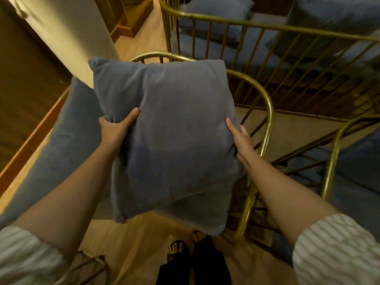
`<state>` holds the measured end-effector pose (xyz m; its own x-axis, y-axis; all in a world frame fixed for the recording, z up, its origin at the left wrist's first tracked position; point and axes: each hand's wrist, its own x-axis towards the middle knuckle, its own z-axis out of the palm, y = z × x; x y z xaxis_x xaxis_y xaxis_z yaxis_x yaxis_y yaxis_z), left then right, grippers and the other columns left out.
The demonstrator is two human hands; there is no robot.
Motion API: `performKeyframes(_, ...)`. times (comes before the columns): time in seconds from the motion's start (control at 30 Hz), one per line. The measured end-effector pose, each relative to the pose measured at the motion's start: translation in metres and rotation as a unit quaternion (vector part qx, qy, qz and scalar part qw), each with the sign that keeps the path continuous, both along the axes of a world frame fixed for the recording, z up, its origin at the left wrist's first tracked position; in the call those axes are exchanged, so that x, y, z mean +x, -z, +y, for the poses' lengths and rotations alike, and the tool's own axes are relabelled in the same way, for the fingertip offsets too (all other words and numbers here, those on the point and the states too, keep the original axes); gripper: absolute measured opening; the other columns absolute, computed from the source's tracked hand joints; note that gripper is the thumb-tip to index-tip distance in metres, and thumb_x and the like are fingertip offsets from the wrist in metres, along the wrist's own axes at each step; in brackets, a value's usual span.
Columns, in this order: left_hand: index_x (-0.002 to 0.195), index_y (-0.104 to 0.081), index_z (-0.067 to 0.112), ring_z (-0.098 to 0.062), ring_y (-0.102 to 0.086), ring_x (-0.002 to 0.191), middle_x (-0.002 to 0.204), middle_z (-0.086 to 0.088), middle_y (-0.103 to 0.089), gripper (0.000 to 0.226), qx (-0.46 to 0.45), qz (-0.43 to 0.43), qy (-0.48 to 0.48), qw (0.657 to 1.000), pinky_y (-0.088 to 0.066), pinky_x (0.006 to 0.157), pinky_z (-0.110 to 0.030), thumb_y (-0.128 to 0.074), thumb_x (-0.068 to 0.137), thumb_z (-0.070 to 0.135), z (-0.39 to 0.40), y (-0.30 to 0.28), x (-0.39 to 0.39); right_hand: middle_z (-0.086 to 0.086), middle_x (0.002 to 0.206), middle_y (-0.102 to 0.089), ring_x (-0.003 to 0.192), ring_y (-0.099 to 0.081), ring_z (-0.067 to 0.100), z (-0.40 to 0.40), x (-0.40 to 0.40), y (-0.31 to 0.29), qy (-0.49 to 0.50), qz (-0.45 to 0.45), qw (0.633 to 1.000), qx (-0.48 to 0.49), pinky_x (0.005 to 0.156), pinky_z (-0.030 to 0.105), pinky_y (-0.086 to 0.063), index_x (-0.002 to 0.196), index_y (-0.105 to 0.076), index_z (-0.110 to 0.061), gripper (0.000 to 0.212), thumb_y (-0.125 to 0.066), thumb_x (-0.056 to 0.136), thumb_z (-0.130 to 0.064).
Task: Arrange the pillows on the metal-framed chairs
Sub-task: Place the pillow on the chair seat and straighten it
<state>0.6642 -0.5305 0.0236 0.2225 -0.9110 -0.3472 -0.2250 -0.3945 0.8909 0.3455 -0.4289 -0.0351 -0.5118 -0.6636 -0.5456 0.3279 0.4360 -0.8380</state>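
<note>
Nearest the camera, two striped sleeves frame the bottom corners, and between them, low in the view, the person's sandalled feet (186, 246) stand on a pale wooden floor (131, 239). Both bare forearms reach forward and hold a square blue-grey pillow (166, 140) in the air by its side edges: the left hand (116, 128) is clamped on the left edge with the thumb lying across the front face, and the right hand (240, 138) presses the right edge with its fingers curled behind the fabric. The pillow hangs face-on to the camera and hides most of the nearest brass-coloured metal chair (265, 120), whose curved rail shows only above the pillow's top edge and down its right side. To the left, half covered by the left arm, a second blue cushion (67, 136) lies tilted beside a wooden skirting board. At the right edge another metal-framed seat (333, 159) carries a blue seat pad. Farther off, behind the rail, a metal-framed bench (287, 29) with upright bars holds two more blue pillows, one at the left (213, 15) and one at the right (329, 21), propped against its far side. A pale wall (67, 27) stands at the upper left.
</note>
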Motion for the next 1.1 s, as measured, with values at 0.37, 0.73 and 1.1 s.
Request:
performKeyframes(0.37,0.15,-0.035,0.018,-0.027,-0.049,0.133,0.149,-0.004,-0.048,0.121,0.031,0.049,0.143,0.988,-0.042,0.11,-0.042,-0.086,0.051,0.067,0.032,-0.11,-0.027,0.01,0.131,-0.062,0.103,-0.058,0.025,0.1,-0.012,-0.13,0.067,0.069,0.995,-0.005,0.084,0.036,-0.047,0.136,-0.053,-0.01,0.065,-0.073,0.085,-0.045)
performKeyframes(0.73,0.148,-0.036,0.013,-0.031,-0.045,0.137,0.151,-0.008,-0.045,0.097,0.038,0.036,0.334,0.941,-0.04,0.11,-0.043,-0.081,0.072,0.052,0.142,-0.089,-0.2,0.013,0.122,-0.065,0.096,-0.06,0.025,0.298,-0.115,-0.143,0.265,0.113,0.957,0.018,0.074,0.031,-0.047,0.133,-0.055,-0.007,0.059,-0.074,0.085,-0.037)
performKeyframes(1.1,0.15,-0.031,0.016,-0.033,-0.041,0.14,0.155,-0.007,-0.04,0.111,0.134,0.025,0.445,0.885,-0.036,0.115,-0.051,-0.085,0.062,0.056,0.311,-0.023,-0.433,0.02,0.121,-0.068,0.108,-0.066,0.033,0.526,-0.287,-0.076,0.401,0.092,0.906,0.1,0.093,0.043,-0.054,0.12,-0.063,-0.005,0.046,-0.075,0.085,-0.033)
